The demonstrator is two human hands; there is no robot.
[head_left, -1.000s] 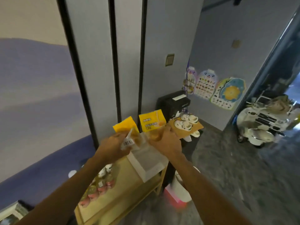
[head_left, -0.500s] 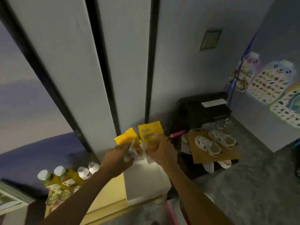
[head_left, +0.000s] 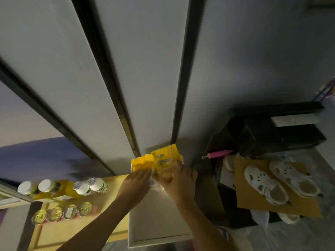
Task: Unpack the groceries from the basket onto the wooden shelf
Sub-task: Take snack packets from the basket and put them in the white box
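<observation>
My left hand (head_left: pixel 135 183) grips a yellow snack packet (head_left: pixel 142 163) and my right hand (head_left: pixel 178 182) grips a second yellow snack packet (head_left: pixel 165 158) with dark print. Both packets stand upright against the grey wall panels, at the far end of a white tray-like box (head_left: pixel 159 225) on the wooden shelf (head_left: pixel 76 230). Left of my hands, the shelf carries white-capped bottles (head_left: pixel 90 186), yellow juice bottles (head_left: pixel 45 189) and a row of gold-lidded cups (head_left: pixel 61 213). The basket is not in view.
Grey wall panels with black strips rise directly behind the shelf. To the right stands a black rack (head_left: pixel 272 131) with a pink pump (head_left: pixel 218 153). White sandals (head_left: pixel 266 183) lie on brown cardboard (head_left: pixel 253 201) below it.
The view has tilted down and closed in on the shelf. Both hands have carried the two yellow packets forward and down to the wall end of the white box.
</observation>
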